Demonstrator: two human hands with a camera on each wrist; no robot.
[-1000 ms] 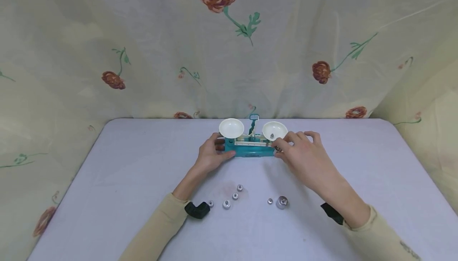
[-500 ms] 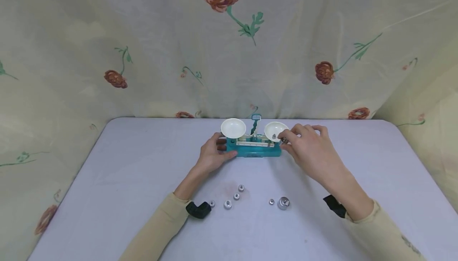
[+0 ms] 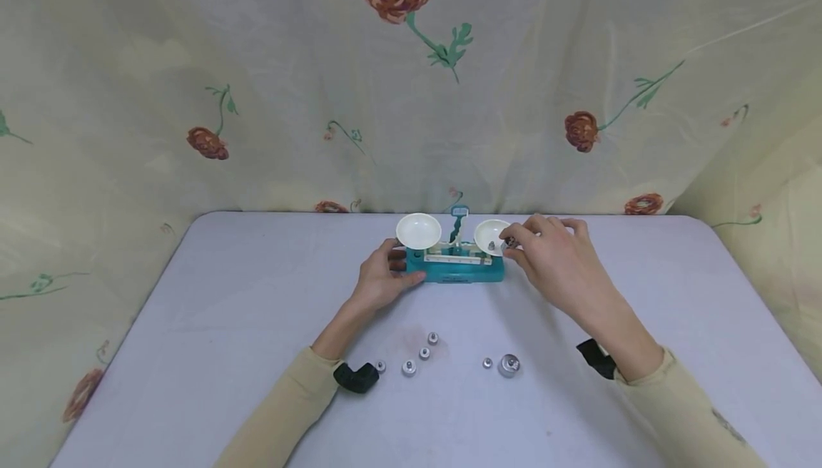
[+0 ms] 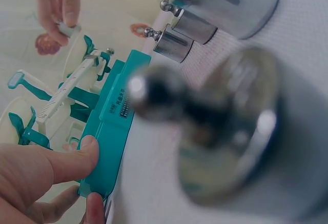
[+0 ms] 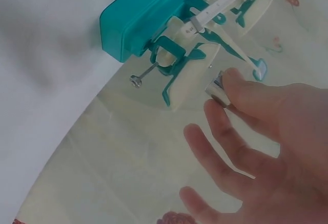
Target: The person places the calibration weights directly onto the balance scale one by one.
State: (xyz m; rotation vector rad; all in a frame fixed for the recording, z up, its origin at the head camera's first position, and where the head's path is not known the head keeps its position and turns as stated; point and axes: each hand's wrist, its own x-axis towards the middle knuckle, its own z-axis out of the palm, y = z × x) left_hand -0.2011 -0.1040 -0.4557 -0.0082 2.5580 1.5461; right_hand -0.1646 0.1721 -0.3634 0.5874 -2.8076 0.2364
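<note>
A teal balance scale (image 3: 454, 272) with two white pans stands near the table's far edge. My left hand (image 3: 379, 279) grips the left end of its base, thumb on the front face and fingers round the side. Between thumb and fingertips my right hand (image 3: 561, 261) pinches a metal weight (image 5: 218, 89) at the right rim of the right pan (image 3: 488, 230). One small weight (image 3: 491, 245) rests in that pan. The left pan (image 3: 419, 231) holds nothing visible. In the left wrist view, the right hand (image 4: 60, 3) and held weight appear beyond the scale.
On the pale table (image 3: 257, 275), several knobbed metal weights stand nearer the body: a group by the left wrist, including one weight (image 3: 409, 367), then a small weight (image 3: 487, 363) beside a large weight (image 3: 509, 365). A floral curtain (image 3: 289, 97) hangs behind the table.
The right hand has moved the pinched weight from the front of the right pan rightward and slightly up to the pan's right rim. The left hand keeps its hold on the base.
</note>
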